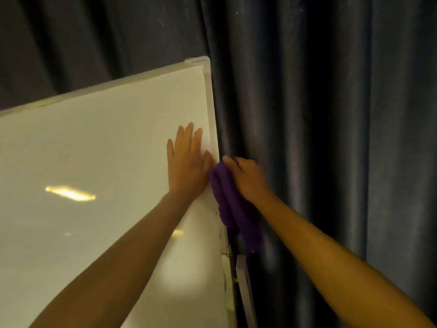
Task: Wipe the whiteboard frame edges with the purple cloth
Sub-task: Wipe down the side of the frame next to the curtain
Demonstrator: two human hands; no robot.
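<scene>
A white whiteboard (94, 150) fills the left half of the view, tilted, with a pale frame along its top and right edge (211, 110). My left hand (186, 162) lies flat on the board surface, fingers spread, just inside the right frame edge. My right hand (246, 178) grips a purple cloth (233, 209) and presses it against the right frame edge, about halfway down. The cloth's loose end hangs down along the frame.
Dark blue curtains (331, 138) hang right behind and beside the board. A metal stand leg and a small ring fitting (227, 250) show at the board's lower right edge. Ceiling lights reflect on the board.
</scene>
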